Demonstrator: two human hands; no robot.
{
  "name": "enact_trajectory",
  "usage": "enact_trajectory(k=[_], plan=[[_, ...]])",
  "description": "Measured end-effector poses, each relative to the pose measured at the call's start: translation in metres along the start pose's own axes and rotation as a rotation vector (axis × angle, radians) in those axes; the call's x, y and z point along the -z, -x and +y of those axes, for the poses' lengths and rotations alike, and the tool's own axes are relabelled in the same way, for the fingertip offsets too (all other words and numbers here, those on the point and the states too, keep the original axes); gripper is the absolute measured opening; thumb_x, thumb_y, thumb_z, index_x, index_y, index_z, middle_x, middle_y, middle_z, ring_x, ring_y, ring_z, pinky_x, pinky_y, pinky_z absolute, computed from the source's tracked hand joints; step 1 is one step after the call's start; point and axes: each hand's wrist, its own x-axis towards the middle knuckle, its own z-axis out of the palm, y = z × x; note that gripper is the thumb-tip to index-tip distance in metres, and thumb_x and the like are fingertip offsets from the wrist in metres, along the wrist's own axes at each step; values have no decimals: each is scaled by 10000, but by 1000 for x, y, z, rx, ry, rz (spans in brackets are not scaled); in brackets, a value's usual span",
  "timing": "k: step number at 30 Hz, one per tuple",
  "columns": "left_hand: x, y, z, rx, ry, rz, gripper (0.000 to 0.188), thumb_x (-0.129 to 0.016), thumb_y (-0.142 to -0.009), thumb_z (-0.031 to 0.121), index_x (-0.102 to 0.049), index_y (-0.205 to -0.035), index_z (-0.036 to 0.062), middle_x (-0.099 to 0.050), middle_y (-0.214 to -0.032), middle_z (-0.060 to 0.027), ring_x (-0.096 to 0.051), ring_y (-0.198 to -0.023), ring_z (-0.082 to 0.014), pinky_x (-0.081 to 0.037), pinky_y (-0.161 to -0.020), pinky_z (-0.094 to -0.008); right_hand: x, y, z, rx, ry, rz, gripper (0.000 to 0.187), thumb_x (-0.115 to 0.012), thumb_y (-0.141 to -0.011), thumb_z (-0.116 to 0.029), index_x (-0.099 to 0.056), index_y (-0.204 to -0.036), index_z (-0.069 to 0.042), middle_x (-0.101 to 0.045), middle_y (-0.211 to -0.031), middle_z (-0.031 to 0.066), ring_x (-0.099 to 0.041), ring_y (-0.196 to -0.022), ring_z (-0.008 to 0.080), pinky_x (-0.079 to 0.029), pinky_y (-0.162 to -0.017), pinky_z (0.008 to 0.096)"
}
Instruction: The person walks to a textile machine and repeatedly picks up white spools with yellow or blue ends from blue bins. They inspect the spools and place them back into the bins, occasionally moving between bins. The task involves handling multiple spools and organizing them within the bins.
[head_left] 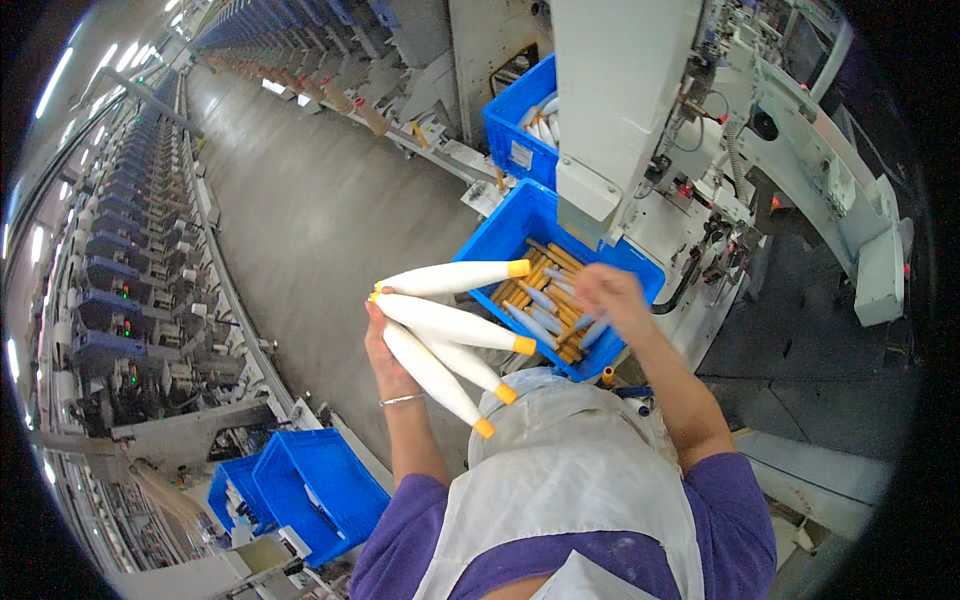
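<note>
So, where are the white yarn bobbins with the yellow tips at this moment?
In the head view, four white bobbins fan out from the left hand, just left of centre, beside the blue crate of empty tubes that the right hand reaches into.

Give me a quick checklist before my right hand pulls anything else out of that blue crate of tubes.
1. Left hand grips the four white yarn bobbins fanned out: ok.
2. Right hand is over the blue crate: ok.
3. Right hand's grip on anything: cannot tell, it is blurred.
4. Crate still holds orange tubes: ok.
5. Room in the left hand for another bobbin: not ok, it looks full.
6. Grey machine housing overhangs the crate's far side: not ok, tight clearance.
</note>
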Motion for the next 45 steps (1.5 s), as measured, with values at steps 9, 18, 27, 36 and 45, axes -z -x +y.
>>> enact_trajectory(k=[9, 18, 27, 36, 45], plan=[[16, -2, 13, -77, -1, -57, 369, -626, -879, 368, -576, -1117, 91, -605, -1088, -86, -576, -1018, -238, -456, -942, -423, 173, 88, 97, -187, 254, 948, 196, -502, -968, -214, -590, -910, -49, -572, -691, 2, -516, -578, 76, -394, -504, 216], [-12, 5, 9, -7, -46, -127, 360, -623, -886, 338, -570, -1127, 76, -577, -1167, -92, -550, -1077, -243, -433, -977, -417, 56, 48, 13, 61, 388, 332, 253, -553, -920, -139, -549, -1155, -43, -618, -1057, 64, -598, -893, 148, -492, -731, 273], [-23, 14, -10, 85, -77, -159, 363, -645, -868, 348, -579, -1099, 76, -609, -1084, -97, -572, -1032, -258, -459, -937, -426, -128, 13, -20, 382, 909, -37, 465, -614, -865, -254, -467, -1261, -58, -592, -1086, 174, -586, -998, 326, -489, -806, 419], [-15, 7, 1, -29, -112, 32, 376, -635, -877, 359, -588, -1090, 52, -604, -1064, -110, -568, -1014, -256, -446, -940, -419, 12, 48, 21, -598, -338, -355, 296, -472, -965, -307, -543, -779, -89, -313, -530, -80, -245, -409, 44, -179, -369, 227], [-19, 8, 8, -31, -112, 54, 364, -626, -886, 347, -587, -1093, 50, -597, -1070, -107, -569, -1009, -253, -461, -925, -424, 40, 53, 10, -88, 820, 246, 228, -598, -869, -177, -633, -1046, -39, -614, -877, 97, -595, -795, 221, -484, -723, 332]])
